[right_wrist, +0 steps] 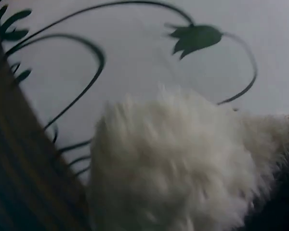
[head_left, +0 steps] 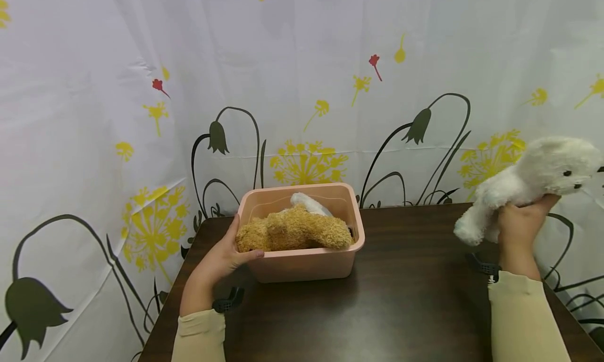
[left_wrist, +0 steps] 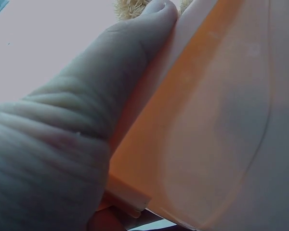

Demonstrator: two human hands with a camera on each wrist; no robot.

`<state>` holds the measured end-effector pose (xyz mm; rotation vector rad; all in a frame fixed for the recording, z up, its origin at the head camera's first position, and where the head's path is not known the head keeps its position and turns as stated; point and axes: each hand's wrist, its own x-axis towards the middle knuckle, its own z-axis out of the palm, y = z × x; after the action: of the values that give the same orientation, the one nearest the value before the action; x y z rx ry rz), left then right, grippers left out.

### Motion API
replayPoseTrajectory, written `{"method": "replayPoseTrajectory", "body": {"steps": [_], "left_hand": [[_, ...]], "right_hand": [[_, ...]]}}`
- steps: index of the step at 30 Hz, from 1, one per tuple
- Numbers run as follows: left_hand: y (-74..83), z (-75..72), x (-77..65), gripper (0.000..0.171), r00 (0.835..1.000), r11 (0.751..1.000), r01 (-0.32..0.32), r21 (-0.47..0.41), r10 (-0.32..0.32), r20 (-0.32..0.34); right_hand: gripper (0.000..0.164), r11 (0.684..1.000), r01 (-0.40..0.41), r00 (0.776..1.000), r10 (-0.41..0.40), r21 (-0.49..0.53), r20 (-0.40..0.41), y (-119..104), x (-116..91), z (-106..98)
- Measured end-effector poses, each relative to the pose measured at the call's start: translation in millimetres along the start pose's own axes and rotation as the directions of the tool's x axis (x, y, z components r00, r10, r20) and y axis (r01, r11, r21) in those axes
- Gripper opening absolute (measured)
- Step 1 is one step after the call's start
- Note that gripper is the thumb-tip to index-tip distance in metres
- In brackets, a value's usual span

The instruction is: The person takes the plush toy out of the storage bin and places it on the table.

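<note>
My left hand (head_left: 220,257) grips the left front corner of a pink plastic bin (head_left: 302,267), its thumb over the front rim. The left wrist view shows that thumb (left_wrist: 120,48) along the bin's rim. Inside the bin lie a curly golden-brown plush toy (head_left: 292,228) and, behind it, something white and fluffy (head_left: 309,202). Over at the right, my right hand (head_left: 524,223) holds a white plush animal (head_left: 542,168) with dark eyes and nose, raised above the table. White fur (right_wrist: 168,163) fills much of the right wrist view and hides the fingers.
The bin stands on a dark brown wooden table (head_left: 401,304), near its back edge. A white curtain (head_left: 302,63) with yellow, red and dark green flower prints hangs behind the table and along its sides.
</note>
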<state>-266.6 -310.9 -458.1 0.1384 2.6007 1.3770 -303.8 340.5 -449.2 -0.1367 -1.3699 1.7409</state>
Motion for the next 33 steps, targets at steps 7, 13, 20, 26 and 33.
{"method": "replayPoseTrajectory", "body": {"steps": [7,13,20,26,33], "left_hand": [[-2.1,-0.3,3.1,0.132,1.000,1.000,0.010,0.009,-0.010,-0.007],[2.0,-0.8,0.4,0.133,1.000,1.000,0.012,0.012,-0.012,-0.001],[1.3,-1.5,-3.3,0.132,1.000,0.999,0.003,0.032,-0.002,-0.015],[-0.9,-1.6,-1.4,0.132,1.000,0.999,0.000,0.037,0.001,-0.005],[-0.6,-0.3,1.4,0.131,1.000,1.000,-0.007,0.009,0.007,0.002]], "right_hand": [[0.079,0.806,-0.058,0.998,0.046,-0.590,-0.036,70.7,5.2,-20.7],[0.084,0.790,-0.075,0.986,0.151,-0.609,0.075,128.5,-17.5,-33.0],[0.089,0.729,-0.059,0.986,0.148,-0.682,0.073,151.5,-22.8,-20.7],[0.083,0.697,-0.081,0.972,0.212,-0.713,0.097,145.9,-13.8,-19.7],[0.097,0.662,-0.222,0.849,0.493,-0.716,0.192,139.3,6.0,-30.1]]}}
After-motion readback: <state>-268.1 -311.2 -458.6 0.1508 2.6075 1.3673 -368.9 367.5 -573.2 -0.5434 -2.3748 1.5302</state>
